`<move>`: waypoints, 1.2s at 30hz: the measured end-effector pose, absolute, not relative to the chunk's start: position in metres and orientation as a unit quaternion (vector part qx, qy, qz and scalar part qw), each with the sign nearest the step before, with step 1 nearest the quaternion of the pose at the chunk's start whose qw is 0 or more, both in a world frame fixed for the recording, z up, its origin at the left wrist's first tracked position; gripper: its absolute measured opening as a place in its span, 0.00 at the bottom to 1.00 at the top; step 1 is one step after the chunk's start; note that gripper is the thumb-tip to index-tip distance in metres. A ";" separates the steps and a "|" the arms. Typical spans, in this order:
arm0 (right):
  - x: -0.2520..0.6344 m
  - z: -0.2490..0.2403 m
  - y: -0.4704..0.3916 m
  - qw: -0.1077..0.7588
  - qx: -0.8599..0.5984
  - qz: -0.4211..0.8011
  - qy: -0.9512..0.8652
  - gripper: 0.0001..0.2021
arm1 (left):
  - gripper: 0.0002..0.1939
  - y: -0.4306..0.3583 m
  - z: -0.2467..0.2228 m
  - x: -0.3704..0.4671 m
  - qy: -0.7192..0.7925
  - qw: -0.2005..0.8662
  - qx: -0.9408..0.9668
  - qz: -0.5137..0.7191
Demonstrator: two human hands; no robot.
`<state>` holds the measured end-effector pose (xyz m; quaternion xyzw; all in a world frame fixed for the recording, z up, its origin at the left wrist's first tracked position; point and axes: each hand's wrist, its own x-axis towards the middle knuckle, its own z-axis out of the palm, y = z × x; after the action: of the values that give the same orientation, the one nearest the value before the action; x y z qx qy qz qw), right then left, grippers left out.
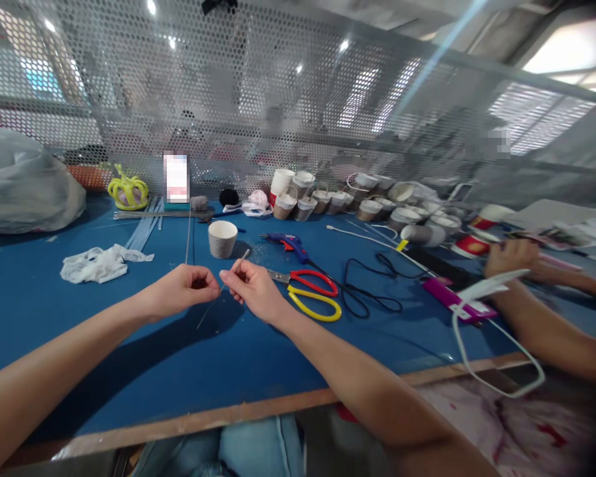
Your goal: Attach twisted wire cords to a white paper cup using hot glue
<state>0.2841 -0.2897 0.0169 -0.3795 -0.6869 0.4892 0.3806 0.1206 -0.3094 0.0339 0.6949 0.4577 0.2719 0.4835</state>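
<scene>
Just above the blue tabletop, my right hand (pixel 255 291) pinches a thin wire (pixel 207 314) that runs slantwise between my hands. Its upper end, past my right fingers, looks thicker and pale, as if wrapped. My left hand (pixel 191 286) is closed, with thumb and forefinger meeting on the wire beside my right fingertips. What lies inside either closed hand is hidden. Beyond my hands stands a small pale grey cup (pixel 222 240), upright. Scissors (pixel 314 295) with red and yellow handles lie by my right wrist, and behind them is a blue glue gun (pixel 288 245).
White lace-like fabric (pixel 97 264) and thin strips (pixel 144 228) lie left, near a yellow woven basket (pixel 129 191). Several small handled cups (pixel 338 202) line the back. A purple box (pixel 447 298), black cable (pixel 377 301) and another person's hands (pixel 511 258) are right. A phone (pixel 177 175) stands behind.
</scene>
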 end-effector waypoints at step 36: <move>0.282 0.013 -0.290 0.372 -0.321 0.552 -0.674 0.13 | 0.11 -0.307 0.029 0.121 0.456 0.478 0.703 0.262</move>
<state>0.2820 -0.2903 0.0126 -0.3211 -0.6738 0.5516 0.3722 0.1211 -0.3073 0.0289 0.7033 0.4561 0.2624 0.4780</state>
